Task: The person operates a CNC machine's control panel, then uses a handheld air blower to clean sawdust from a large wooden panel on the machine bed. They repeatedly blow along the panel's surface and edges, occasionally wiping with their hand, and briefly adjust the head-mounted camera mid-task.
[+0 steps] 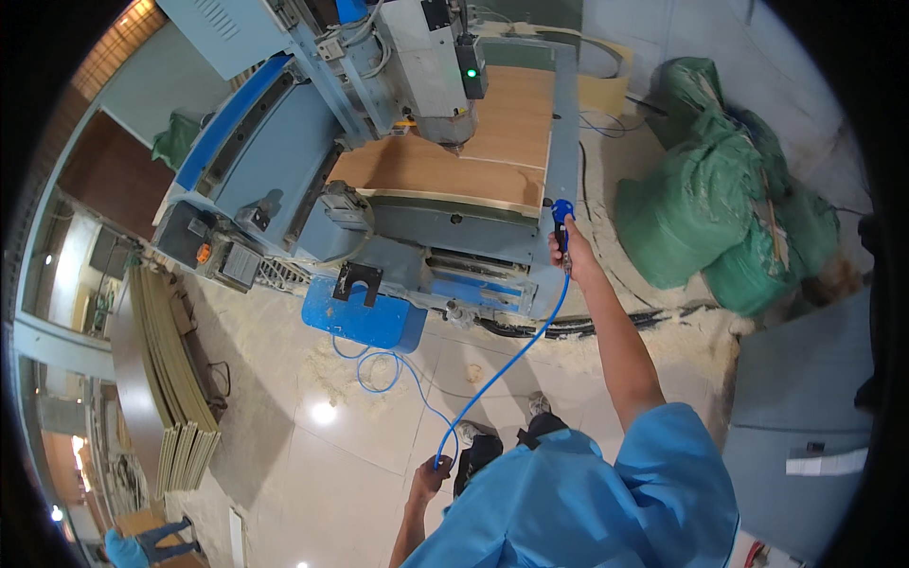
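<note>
With my right arm stretched forward, my right hand is closed around a blue-and-black air blow gun, held at the right front corner of a CNC router's bed. A blue air hose runs from the gun's grip back towards my body. My left hand, low beside my leg, is closed on that hose. Beyond the gun lies a brown wood panel on the bed, under the router's spindle head. A thin cut line crosses the panel.
Left of the hose, a blue box-shaped unit sits under the machine's front. Stacked boards lean at the left. Green sacks stand at the right beside a grey cabinet. Sawdust covers parts of the floor. Another person is at the lower left.
</note>
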A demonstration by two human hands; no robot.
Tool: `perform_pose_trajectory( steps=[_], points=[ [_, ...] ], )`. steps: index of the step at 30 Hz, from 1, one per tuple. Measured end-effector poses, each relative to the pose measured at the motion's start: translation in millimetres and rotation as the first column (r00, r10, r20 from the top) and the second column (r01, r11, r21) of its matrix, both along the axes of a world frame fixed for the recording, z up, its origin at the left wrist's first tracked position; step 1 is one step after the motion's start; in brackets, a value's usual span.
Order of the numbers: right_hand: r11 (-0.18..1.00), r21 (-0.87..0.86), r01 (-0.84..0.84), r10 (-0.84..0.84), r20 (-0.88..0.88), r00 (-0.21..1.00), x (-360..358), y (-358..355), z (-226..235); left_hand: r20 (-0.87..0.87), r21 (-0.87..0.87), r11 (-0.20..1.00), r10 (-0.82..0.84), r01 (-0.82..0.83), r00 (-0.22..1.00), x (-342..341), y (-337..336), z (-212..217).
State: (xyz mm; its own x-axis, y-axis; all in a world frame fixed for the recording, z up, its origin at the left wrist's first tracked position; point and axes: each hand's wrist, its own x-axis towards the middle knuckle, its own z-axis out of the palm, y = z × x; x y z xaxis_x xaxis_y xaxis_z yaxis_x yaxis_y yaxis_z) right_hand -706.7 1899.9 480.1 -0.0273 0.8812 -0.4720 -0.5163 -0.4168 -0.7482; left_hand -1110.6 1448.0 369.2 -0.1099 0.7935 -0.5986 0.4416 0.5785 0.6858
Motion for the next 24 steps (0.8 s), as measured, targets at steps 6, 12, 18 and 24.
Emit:
perform_pose_trajectory(
  steps=[6,12,18,24],
  points=[
    [0.95,-0.001,-0.311,0.31,-0.095,0.946,-13.1,8.9,-23.3,0.069,-0.012,0.995,0.104,-0.103,0.992,76.8,-31.2,8.1],
    [0.866,-0.061,-0.496,0.495,-0.034,0.868,-25.1,-39.8,-31.2,-0.009,-0.068,0.998,0.0,-0.001,1.0,141.1,-53.3,26.1],
    [0.839,0.011,-0.545,0.544,0.038,0.838,-16.3,-127.3,-33.5,-0.069,0.021,1.0,-0.013,0.014,0.998,153.8,-96.5,26.0],
    [0.912,-0.003,-0.41,0.41,0.013,0.912,28.3,-275.0,-58.5,0.027,0.111,0.983,-0.153,0.149,0.988,168.5,-182.0,6.4]
  ],
)
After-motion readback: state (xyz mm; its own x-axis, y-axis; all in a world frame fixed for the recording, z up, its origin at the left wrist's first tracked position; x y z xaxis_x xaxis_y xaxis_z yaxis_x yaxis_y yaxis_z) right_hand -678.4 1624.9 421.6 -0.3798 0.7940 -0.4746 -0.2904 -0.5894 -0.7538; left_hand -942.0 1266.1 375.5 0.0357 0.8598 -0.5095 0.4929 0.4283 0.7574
